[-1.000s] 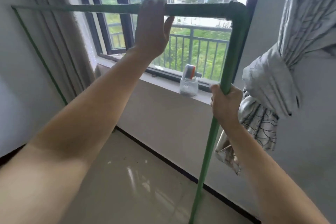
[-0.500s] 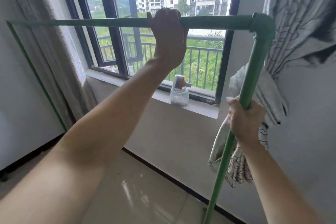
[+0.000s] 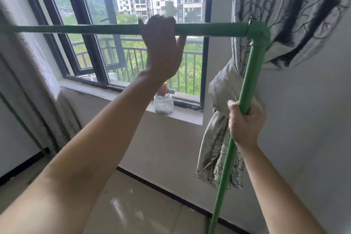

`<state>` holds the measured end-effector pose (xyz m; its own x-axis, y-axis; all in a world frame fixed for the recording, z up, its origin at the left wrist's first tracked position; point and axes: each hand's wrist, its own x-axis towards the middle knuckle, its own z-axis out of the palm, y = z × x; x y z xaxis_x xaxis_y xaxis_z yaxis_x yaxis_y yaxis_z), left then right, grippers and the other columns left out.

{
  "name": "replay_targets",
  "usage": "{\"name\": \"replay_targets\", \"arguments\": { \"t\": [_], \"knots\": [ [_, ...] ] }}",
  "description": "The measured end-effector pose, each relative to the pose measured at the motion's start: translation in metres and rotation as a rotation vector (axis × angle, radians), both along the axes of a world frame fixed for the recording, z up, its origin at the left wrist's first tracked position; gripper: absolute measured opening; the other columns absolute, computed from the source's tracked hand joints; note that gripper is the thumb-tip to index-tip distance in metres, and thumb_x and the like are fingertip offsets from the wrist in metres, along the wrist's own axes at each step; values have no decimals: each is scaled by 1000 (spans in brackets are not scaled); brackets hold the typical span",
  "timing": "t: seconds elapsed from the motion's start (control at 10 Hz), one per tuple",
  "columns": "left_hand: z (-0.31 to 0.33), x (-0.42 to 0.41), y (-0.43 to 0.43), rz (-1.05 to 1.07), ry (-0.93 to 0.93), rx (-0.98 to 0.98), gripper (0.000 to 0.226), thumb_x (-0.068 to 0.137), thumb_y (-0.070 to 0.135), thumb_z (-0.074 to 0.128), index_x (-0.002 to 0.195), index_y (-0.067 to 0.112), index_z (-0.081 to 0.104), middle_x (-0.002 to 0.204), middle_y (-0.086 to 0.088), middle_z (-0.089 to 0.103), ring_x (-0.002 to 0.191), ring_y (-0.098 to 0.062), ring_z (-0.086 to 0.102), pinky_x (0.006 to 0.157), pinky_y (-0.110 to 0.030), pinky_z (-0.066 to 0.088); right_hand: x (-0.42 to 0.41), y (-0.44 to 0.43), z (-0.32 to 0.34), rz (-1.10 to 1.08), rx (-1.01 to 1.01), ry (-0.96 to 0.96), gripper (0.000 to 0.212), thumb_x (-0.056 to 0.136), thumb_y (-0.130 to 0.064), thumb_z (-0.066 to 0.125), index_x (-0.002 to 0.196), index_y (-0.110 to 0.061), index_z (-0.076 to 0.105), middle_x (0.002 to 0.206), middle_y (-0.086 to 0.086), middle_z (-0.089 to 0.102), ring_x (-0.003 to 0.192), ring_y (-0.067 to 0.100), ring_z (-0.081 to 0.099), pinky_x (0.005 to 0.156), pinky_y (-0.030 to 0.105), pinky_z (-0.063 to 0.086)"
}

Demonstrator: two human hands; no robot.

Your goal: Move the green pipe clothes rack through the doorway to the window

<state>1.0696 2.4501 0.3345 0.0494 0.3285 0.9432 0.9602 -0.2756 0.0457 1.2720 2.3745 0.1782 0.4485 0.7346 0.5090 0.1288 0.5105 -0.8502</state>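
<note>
The green pipe clothes rack stands in front of the window, its top bar running level across the view at about sill-to-mid-pane height. My left hand is wrapped over the top bar near its middle. My right hand grips the rack's right upright below the elbow joint at the corner. The left upright shows only as a thin green line at the far left, and the rack's feet are out of view.
A glass jar with an orange-topped item stands on the window sill. A knotted patterned curtain hangs right behind the right upright. Another curtain hangs at the left. Tiled floor lies below.
The rack and both hands have shifted right and lower in view, closer to the window wall; the right upright now overlaps the knotted curtain. Both grips are unchanged.
</note>
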Motion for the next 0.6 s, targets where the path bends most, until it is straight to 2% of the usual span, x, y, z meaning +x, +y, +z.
{"name": "replay_targets", "arguments": {
  "t": [0.1,0.2,0.3,0.4,0.5,0.6],
  "knots": [
    [-6,-16,-6,-50,41,65,42,100,44,42,116,7,54,113,-15,59,115,-35,53,114,-59,27,-4,3,-2,12,2,-67,48,86,-29,66,53,-1,45,42,19,44,35,33,45,39,47,41],
    [-10,-22,-13,-87,76,79,49,101,51,38,122,9,52,120,-11,56,120,-31,50,116,-58,25,-4,-1,-5,-9,-11,-103,52,89,-34,66,58,2,44,49,29,46,40,43,48,40,57,43],
    [-11,-25,-19,-102,80,66,55,102,53,33,126,7,52,124,-12,55,123,-32,49,115,-57,26,-3,-7,-6,9,17,-105,51,91,-31,65,59,2,43,45,20,44,38,36,46,39,51,42],
    [-11,-21,-25,-97,56,43,53,102,51,34,126,7,51,125,-12,55,123,-33,48,114,-56,27,-3,-16,-5,64,13,-110,51,96,-30,64,59,-2,44,42,-4,42,36,22,42,41,38,39],
    [-13,-23,-25,-91,75,33,52,103,50,35,129,7,50,127,-14,54,124,-34,47,114,-56,27,4,-28,2,106,-18,-258,44,98,-50,60,73,-14,55,47,-6,56,41,10,55,48,30,48],
    [-14,-29,-28,-94,88,23,52,103,46,36,135,6,46,132,-16,52,129,-36,44,116,-57,25,18,-39,36,105,98,-190,42,91,-65,55,110,-28,53,90,-8,64,76,11,62,71,25,51]
  ]
}}
